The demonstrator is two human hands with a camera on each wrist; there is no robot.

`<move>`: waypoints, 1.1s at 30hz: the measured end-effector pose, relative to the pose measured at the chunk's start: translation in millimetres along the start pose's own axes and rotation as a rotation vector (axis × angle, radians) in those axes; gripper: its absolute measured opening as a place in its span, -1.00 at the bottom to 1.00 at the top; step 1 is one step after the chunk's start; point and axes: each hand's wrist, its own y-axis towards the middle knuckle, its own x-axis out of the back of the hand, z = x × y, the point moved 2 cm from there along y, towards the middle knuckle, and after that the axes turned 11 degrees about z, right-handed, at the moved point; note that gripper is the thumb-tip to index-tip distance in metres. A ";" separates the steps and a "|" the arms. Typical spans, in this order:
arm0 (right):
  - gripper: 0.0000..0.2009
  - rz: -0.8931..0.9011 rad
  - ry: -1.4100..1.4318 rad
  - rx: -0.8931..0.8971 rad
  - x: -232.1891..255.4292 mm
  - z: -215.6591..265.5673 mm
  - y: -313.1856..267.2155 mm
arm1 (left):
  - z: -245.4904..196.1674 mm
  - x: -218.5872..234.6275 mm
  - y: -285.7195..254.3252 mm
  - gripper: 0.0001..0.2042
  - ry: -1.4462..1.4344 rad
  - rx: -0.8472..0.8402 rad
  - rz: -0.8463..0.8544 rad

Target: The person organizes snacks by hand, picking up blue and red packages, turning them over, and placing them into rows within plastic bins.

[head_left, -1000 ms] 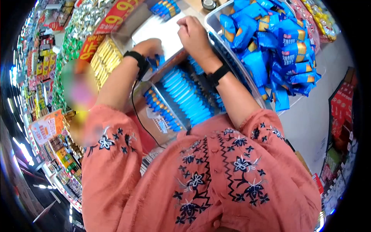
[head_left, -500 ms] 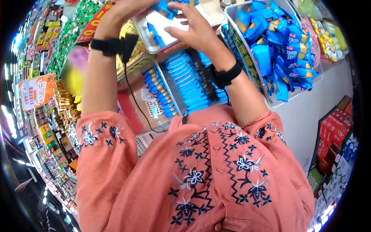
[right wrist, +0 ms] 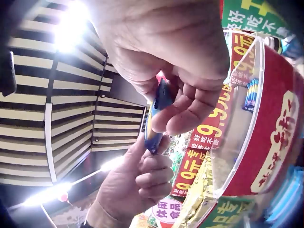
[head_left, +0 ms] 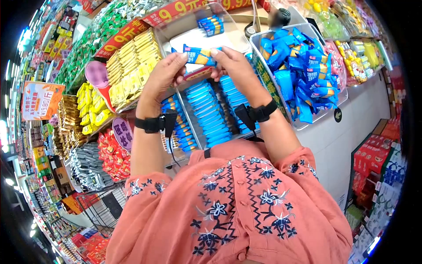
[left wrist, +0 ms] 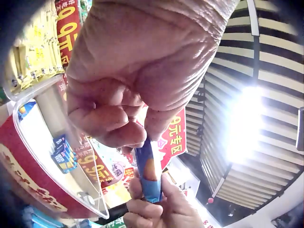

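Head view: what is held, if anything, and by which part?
A blue packet, pinched at opposite ends by the left hand and right hand.

Red banner (head_left: 169, 15) with yellow figures along back of display. Yellow packets (head_left: 134, 68) in rows below it, at left; green packets (head_left: 94, 33) heaped beyond. Purple sign (head_left: 96, 74) beside yellow rows. Farther left, orange-and-white price sign (head_left: 43, 101), gold packets (head_left: 68, 132) near it. Lower, silver packets (head_left: 90, 166) next to red packets (head_left: 113, 154); wire cart (head_left: 103, 209) below. At right, red boxes (head_left: 373, 154) beside pale floor (head_left: 329, 149). Overhead, slatted ceiling (left wrist: 280, 71), glaring lamp (left wrist: 244, 126).
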 end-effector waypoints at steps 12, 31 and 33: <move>-0.64 0.072 0.170 0.020 -9.5 2.9 -11.8 | 22.6 -11.2 -23.1 -0.74 -0.203 -0.059 -0.071; -0.66 0.058 0.237 0.017 -5.5 -4.5 -10.8 | 19.5 -21.9 -33.0 -0.71 -0.170 -0.109 -0.044; -0.66 0.053 0.244 0.021 -4.0 -6.1 -9.8 | 20.1 -21.5 -31.7 -0.70 -0.153 -0.111 -0.044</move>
